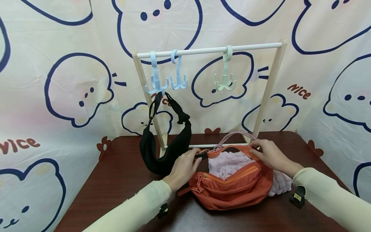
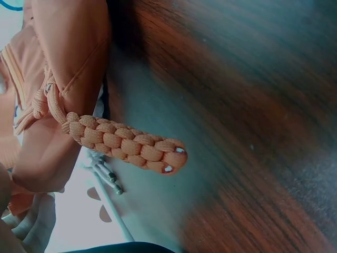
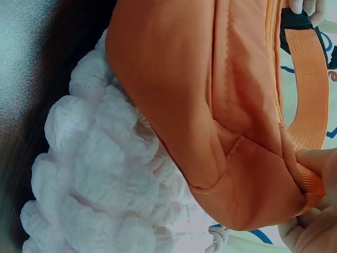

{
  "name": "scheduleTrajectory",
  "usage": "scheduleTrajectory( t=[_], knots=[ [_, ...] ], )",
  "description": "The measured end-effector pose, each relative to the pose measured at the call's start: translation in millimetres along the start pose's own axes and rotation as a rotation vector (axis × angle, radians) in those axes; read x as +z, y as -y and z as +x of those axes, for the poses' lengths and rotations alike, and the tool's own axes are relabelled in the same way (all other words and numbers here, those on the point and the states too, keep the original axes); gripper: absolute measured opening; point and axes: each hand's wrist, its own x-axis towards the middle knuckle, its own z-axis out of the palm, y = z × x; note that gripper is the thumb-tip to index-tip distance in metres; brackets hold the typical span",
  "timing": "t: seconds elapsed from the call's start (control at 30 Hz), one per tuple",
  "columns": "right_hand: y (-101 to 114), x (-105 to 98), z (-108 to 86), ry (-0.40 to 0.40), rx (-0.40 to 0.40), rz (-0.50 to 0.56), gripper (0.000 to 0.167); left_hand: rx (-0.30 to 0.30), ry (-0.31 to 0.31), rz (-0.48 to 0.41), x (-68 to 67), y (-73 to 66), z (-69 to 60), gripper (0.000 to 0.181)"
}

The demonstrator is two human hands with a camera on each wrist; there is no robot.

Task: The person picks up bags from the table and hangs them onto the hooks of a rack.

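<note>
An orange waist bag (image 1: 232, 190) hangs tilted over the table, its front zips facing me. My left hand (image 1: 183, 166) pinches the black buckle (image 1: 202, 155) on the bag's strap. With thumb and fingers my right hand (image 1: 271, 155) grips the orange strap (image 3: 310, 89) where it meets the bag's right end. Behind the bag lies a pale pink ruffled bag (image 1: 229, 164) with thin pink cord handles (image 1: 232, 137). A braided orange zip pull (image 2: 129, 141) dangles from the bag's left end. Left of the hands, a black bag (image 1: 165, 161) hangs by its strap from a blue hook.
A rack with a white rail (image 1: 203, 51) and wooden posts stands at the back of the brown table (image 1: 116, 187). On the rail hang two blue hooks (image 1: 156, 80) (image 1: 179, 79) and a green hook (image 1: 225, 77). A cartoon-printed cloth (image 1: 84, 145) covers the walls.
</note>
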Motion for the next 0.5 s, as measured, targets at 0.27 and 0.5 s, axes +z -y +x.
scheduleTrajectory(
  t=[0.27, 0.5],
  knots=[
    [5.1, -8.3, -0.3, 0.022, 0.024, 0.016, 0.013, 0.013, -0.010, -0.016, -3.9, -3.2, -0.5, 0.024],
    [8.4, -13.2, -1.9, 0.025, 0.023, 0.030, 0.012, -0.003, -0.009, -0.045, -8.0, -5.6, -0.6, 0.027]
  ],
)
